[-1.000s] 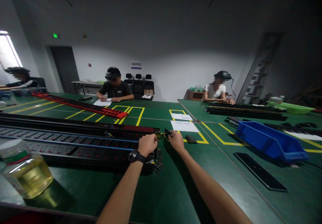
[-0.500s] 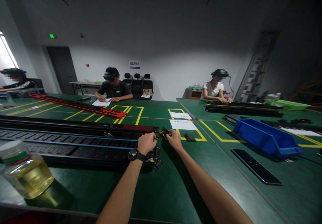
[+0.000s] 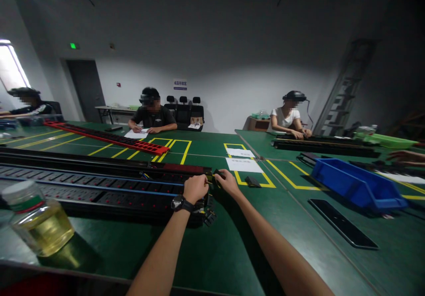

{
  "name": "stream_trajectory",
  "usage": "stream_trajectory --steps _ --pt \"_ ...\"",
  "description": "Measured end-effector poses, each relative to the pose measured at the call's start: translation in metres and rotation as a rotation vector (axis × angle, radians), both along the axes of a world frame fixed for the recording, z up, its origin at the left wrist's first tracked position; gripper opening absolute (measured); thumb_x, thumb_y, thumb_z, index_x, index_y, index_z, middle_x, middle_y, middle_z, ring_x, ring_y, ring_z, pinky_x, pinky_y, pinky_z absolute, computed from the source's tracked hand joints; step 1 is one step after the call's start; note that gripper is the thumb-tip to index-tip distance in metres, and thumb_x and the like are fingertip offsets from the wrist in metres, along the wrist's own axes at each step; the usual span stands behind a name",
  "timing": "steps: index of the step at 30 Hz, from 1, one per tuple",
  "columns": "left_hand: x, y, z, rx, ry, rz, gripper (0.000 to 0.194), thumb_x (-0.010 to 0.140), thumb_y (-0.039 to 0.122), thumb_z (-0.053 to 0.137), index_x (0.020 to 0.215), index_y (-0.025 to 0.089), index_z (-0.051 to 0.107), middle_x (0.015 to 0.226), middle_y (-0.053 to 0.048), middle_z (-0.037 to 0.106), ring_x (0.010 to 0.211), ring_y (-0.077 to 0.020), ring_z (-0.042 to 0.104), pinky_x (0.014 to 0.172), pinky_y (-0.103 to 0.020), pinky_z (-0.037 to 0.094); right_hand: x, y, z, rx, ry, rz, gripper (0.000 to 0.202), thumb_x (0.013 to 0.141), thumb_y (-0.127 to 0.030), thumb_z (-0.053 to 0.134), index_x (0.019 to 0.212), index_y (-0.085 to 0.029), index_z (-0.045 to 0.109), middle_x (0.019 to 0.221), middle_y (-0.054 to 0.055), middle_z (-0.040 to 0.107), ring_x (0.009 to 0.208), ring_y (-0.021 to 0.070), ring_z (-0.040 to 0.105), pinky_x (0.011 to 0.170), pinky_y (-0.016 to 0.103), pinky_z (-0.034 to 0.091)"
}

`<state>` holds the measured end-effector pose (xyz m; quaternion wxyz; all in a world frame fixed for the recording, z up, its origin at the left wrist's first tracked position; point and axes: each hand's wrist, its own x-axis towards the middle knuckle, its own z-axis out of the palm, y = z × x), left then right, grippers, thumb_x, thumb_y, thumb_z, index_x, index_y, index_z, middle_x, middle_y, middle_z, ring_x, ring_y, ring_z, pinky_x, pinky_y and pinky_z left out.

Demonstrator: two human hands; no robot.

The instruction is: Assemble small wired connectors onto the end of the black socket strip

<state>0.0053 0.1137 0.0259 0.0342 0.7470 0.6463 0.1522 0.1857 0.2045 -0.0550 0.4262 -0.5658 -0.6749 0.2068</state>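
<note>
Long black power strips (image 3: 133, 199) with rows of sockets and small red marks lie side by side, running left from my hands. My left hand (image 3: 195, 189), with a watch on its wrist, is closed at the right end of these strips; what its fingers pinch is too small to make out. Close beside it, my right hand (image 3: 228, 182) grips a small black end piece (image 3: 217, 173) with yellow wiring next to it. Below my left hand, black connectors (image 3: 209, 217) with wires hang out of the nearest strip's end. Another small black piece (image 3: 252, 181) lies to the right.
A bottle of yellow liquid (image 3: 43, 227) stands at the near left. To the right are a blue bin (image 3: 352, 183) and a dark flat panel (image 3: 341, 223). Paper sheets (image 3: 244, 165) and a red frame (image 3: 149, 146) lie beyond my hands. Several co-workers sit around the tables.
The view has shifted slightly. My right hand has drawn a little closer to the strip end with the black end piece. Another person's hand has come in at the right edge.
</note>
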Motion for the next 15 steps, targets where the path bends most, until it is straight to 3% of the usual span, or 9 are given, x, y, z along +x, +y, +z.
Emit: stream_trajectory --steps 9,15 --pt "-0.001 0.003 -0.002 -0.004 0.013 -0.007 0.023 0.095 0.031 0.057 0.112 0.029 0.073 0.112 -0.006 0.080 0.108 -0.0260 0.074 0.093 -0.035 0.054 -0.004 -0.007 0.003 0.085 -0.298 -0.005 0.028 0.092 -0.025 0.061 0.119 -0.023 0.071 0.106 0.007 0.078 0.100 0.0223 0.071 0.085 0.029 0.049" --pt "-0.002 0.003 0.000 -0.009 0.018 -0.009 0.026 0.098 0.034 0.053 0.114 0.028 0.073 0.114 -0.008 0.079 0.108 -0.0258 0.074 0.093 -0.034 0.054 0.009 -0.012 0.006 0.042 -0.205 0.078 0.036 0.093 -0.033 0.061 0.126 -0.020 0.069 0.096 0.005 0.078 0.089 0.0216 0.072 0.079 0.029 0.050"
